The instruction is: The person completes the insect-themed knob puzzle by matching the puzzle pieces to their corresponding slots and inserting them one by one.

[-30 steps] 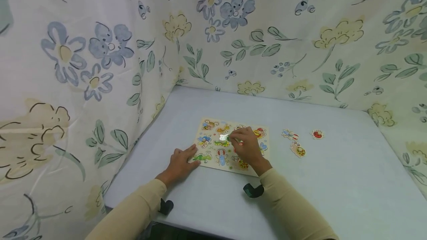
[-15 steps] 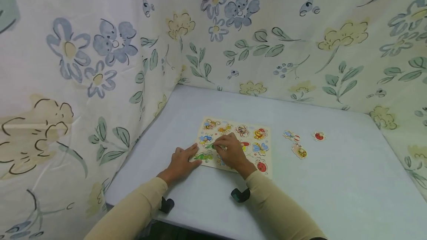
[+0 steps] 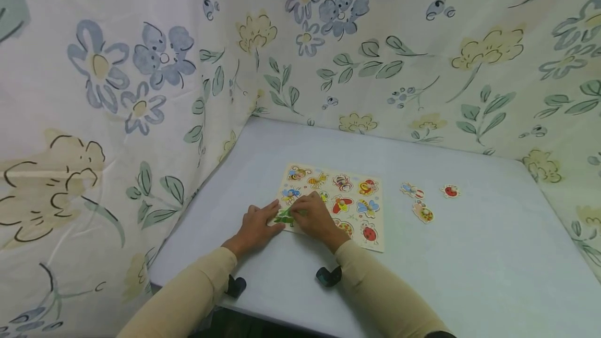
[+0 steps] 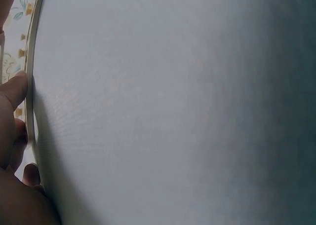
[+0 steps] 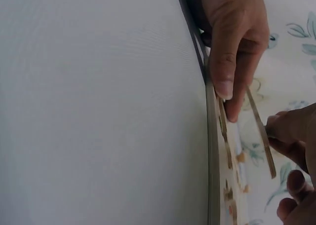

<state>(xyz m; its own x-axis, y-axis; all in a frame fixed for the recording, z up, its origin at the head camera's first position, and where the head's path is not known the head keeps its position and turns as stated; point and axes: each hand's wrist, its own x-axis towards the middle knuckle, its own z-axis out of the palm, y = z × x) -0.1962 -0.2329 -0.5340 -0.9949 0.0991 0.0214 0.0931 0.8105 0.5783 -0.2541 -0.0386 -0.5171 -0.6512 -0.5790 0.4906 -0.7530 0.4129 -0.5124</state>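
Observation:
A pale puzzle board (image 3: 310,170) with colourful insect pictures lies on the white table. My right hand (image 3: 318,219) pinches a thin green wooden puzzle piece (image 5: 260,131) over the board's lower left corner. In the right wrist view the piece is tilted and stands apart from the board surface. Beneath it, in the head view, is a green grasshopper picture (image 3: 281,218), partly overlapped. My left hand (image 3: 255,229) rests at the board's left edge, with fingers extended onto the corner and the thumb along the front edge.
To the right of the board lie three loose puzzle pieces: a blue-winged bug (image 3: 412,190), a red ladybug (image 3: 451,191) and a yellow spotted beetle (image 3: 423,212). Floral cloth (image 3: 357,82) hangs behind and to the left of the table (image 3: 469,265).
My right hand has moved left and toward me across the board, carrying the green puzzle piece from the middle to the lower left corner. The left hand keeps its place.

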